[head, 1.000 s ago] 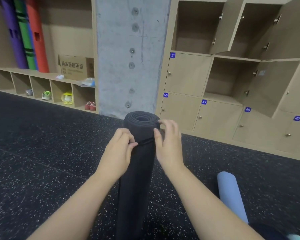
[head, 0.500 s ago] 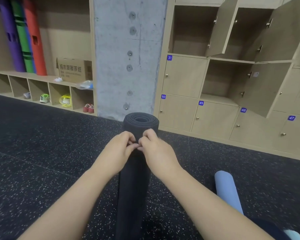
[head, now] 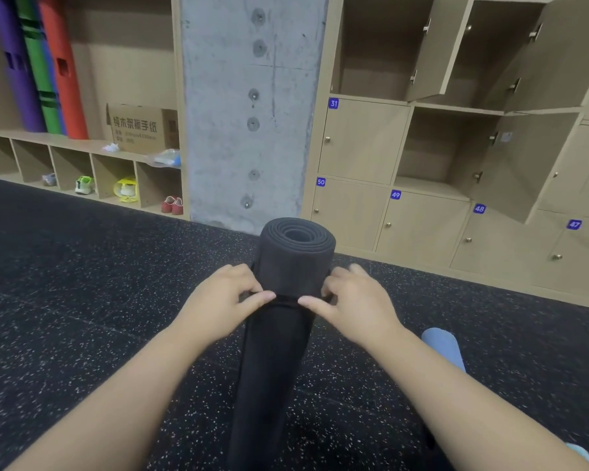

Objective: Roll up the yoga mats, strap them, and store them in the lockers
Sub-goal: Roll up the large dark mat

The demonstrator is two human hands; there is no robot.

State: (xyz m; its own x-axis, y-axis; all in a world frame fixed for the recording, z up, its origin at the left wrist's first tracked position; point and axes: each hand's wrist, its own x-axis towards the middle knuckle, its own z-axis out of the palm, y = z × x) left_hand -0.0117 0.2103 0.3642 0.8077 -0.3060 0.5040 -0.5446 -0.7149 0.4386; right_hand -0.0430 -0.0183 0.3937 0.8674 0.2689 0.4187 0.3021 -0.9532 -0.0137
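Observation:
A rolled black yoga mat (head: 279, 351) stands on end in front of me, its spiral top facing up. A thin black strap (head: 285, 301) runs round it a little below the top. My left hand (head: 218, 300) pinches the strap at the roll's left side. My right hand (head: 352, 302) pinches it at the right side, thumb pointing inward along the strap. A rolled light blue mat (head: 444, 348) lies on the floor to my right, partly hidden by my right forearm.
Wooden lockers (head: 361, 141) fill the right wall; several stand with doors open (head: 436, 147). A concrete pillar (head: 249, 107) rises behind the mat. At left, shoe cubbies (head: 109, 181) sit under a shelf with purple, green and red mats (head: 34, 66) and a cardboard box (head: 140, 127).
My hands met at the front of the roll half a second ago, then slid apart along the strap to the roll's two sides.

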